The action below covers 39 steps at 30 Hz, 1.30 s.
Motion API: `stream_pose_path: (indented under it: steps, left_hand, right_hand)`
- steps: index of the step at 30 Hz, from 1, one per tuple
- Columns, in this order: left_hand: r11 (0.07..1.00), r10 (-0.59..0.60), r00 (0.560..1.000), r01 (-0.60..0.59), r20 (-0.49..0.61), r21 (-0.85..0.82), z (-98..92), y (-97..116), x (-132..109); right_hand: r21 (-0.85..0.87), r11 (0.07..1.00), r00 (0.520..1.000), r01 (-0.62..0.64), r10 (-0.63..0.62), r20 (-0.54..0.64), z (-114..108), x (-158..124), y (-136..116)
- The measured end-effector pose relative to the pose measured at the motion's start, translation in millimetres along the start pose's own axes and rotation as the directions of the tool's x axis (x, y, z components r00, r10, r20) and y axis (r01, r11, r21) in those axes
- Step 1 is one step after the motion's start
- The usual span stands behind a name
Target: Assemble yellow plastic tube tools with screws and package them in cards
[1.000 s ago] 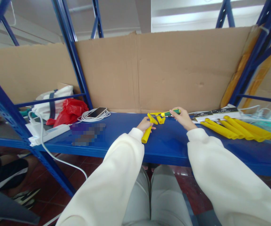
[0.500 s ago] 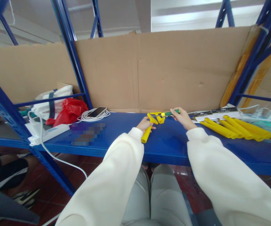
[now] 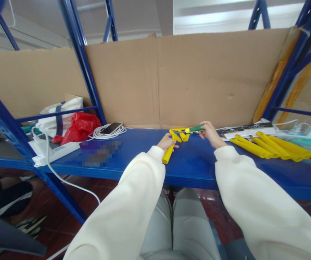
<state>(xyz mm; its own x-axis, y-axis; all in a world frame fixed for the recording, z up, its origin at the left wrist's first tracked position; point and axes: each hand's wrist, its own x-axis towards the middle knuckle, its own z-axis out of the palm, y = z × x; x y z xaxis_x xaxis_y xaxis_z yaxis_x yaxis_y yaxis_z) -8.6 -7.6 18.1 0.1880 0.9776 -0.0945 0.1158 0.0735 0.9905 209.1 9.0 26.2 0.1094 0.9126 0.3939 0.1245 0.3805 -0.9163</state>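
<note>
My left hand (image 3: 166, 142) is closed round a yellow tube (image 3: 167, 154), which slants over the blue shelf. In my right hand (image 3: 209, 134) is a screwdriver (image 3: 197, 128) with a green and yellow handle, gripped near the handle's end. Its thin shaft points left and reaches the upper end of the tube; the tip is too small to make out. Just beyond, short yellow pieces (image 3: 184, 136) lie on the shelf, partly behind the tool.
Several yellow tubes (image 3: 277, 147) lie at the right before a black-and-white box (image 3: 249, 130). At the left are a phone (image 3: 111, 128) on a coiled white cable (image 3: 101, 135), a red plastic bag (image 3: 81, 127) and a power strip (image 3: 60, 153). Cardboard (image 3: 198, 79) stands behind.
The right hand has shifted its fingers back along the screwdriver handle, and the handle's end has tilted up slightly. My left hand and the tube stay in place.
</note>
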Motion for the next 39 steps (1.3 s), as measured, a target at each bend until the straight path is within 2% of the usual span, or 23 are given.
stream_pose_path:
  steps: [3, 11, 15, 20, 28, 34, 39]
  left_hand:
    - [1.000, 0.017, 1.000, -0.017, 0.003, 0.006, 0.5, 0, -1]
    - [0.999, 0.036, 0.999, -0.036, -0.011, 0.022, 2.6, 0, -5]
    - [0.999, 0.043, 0.999, -0.043, -0.003, 0.014, 1.9, -1, -4]
    - [0.998, 0.028, 0.999, -0.027, -0.018, 0.049, 1.6, 1, -4]
    - [0.999, 0.031, 0.996, -0.029, -0.084, 0.023, 1.9, 3, -5]
    - [0.999, 0.050, 0.993, -0.048, -0.106, 0.020, 2.3, 5, -7]
    - [0.998, 0.057, 0.993, -0.055, -0.099, 0.030, 2.8, 4, -7]
  right_hand:
    - [-0.016, 0.999, 0.999, 0.034, -0.034, 0.015, 0, -1, 0]
    - [0.052, 0.997, 0.998, 0.054, -0.052, -0.043, 4, -12, -10]
    - [0.125, 0.992, 1.000, -0.004, 0.000, 0.028, 2, -15, -17]
    - [0.082, 0.996, 0.990, -0.046, 0.034, 0.138, -1, -12, -20]
    - [0.177, 0.984, 0.997, -0.013, -0.002, 0.079, 0, -11, -13]
    - [0.242, 0.962, 0.992, -0.126, 0.117, 0.050, 0, -10, -13]
    - [0.264, 0.962, 0.997, -0.072, 0.062, 0.049, -2, -13, -13]
